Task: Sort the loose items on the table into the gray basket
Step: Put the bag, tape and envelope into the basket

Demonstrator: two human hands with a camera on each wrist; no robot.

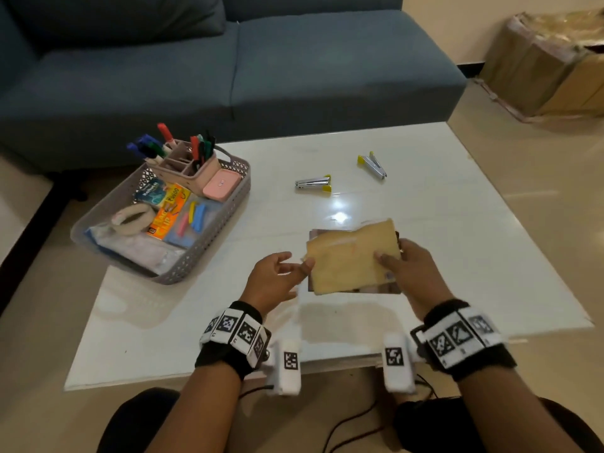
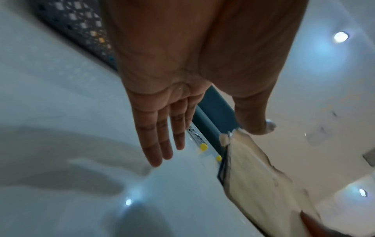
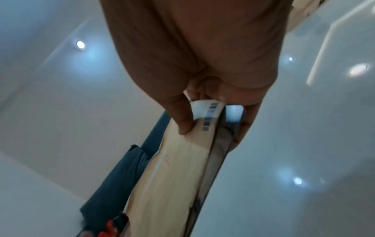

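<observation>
A yellow envelope (image 1: pixel 351 256) lies on top of a thin dark stack of cards (image 1: pixel 376 288), both lifted above the white table (image 1: pixel 441 223). My right hand (image 1: pixel 390 251) grips their right end, thumb (image 3: pixel 183 121) on top and fingers underneath. My left hand (image 1: pixel 295 261) is open, its fingers (image 2: pixel 160 136) straight, and its thumb tip touches the envelope's (image 2: pixel 263 184) left corner. The gray basket (image 1: pixel 209 250) sits on the table's left edge and holds several items. Two yellow-tipped staplers (image 1: pixel 313 183) (image 1: pixel 372 165) lie loose farther back.
In the basket stand a pink pen organizer (image 1: pixel 186 165) with markers, a pink case, a tape roll and packets. A blue sofa (image 1: pixel 228 60) runs behind the table. Cardboard boxes (image 1: pixel 549 60) sit on the floor at the far right.
</observation>
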